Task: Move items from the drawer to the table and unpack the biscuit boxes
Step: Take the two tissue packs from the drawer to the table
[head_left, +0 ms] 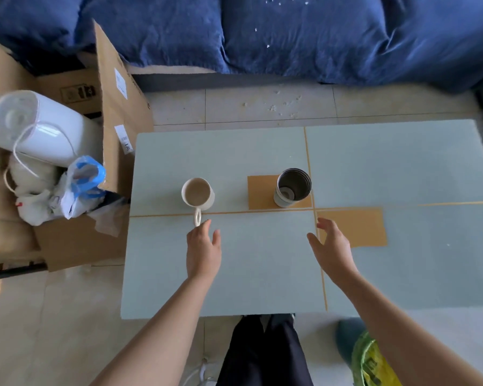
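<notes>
Both bare forearms enter from the lower edge and converge toward mid-frame. Left hand [203, 247], centre-left: fingers relaxed and extended, thumb apart, holding nothing. Right hand [331, 246], centre-right: palm turned inward, fingers loosely spread, likewise holding nothing. Dark-trousered legs at bottom centre.

A pale green table [234, 274], crossed by orange seams and patches, bears a cream mug [198, 194] of milky drink and, apart to its right, an upright metal tumbler [292, 188] standing on an orange patch.
</notes>
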